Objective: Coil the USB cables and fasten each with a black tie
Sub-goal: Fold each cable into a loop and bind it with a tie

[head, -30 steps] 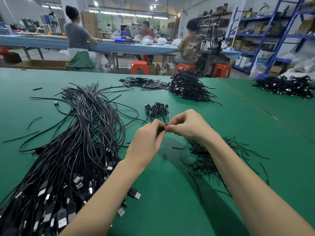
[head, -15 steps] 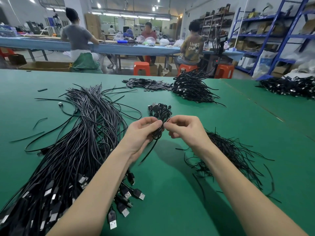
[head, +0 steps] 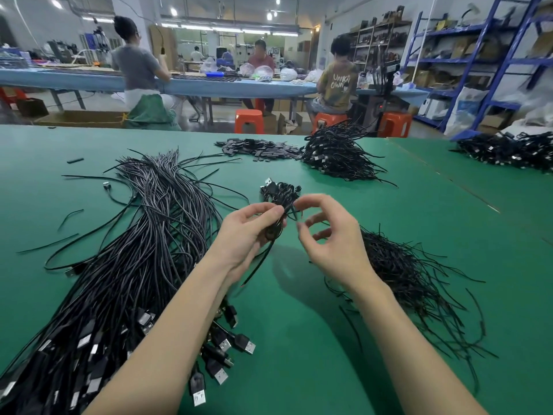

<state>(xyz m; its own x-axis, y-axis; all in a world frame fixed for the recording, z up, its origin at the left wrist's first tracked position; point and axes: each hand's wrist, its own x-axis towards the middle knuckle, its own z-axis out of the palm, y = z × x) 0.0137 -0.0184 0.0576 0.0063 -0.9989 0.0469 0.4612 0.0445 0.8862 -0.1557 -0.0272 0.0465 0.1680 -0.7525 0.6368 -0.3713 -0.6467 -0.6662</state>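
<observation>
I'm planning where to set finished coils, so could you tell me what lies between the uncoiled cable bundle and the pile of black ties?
In the head view, the left hand gripping a coiled cable, and the right hand.

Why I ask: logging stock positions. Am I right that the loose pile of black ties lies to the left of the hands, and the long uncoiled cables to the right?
Reversed. The head view shows the black ties right of the hands, the uncoiled cables left.

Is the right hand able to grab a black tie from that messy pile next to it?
Probably yes. The right hand hangs just above the near edge of the pile of black ties, with nothing lying between them, though its fingers seem busy at the coiled cable.
</observation>
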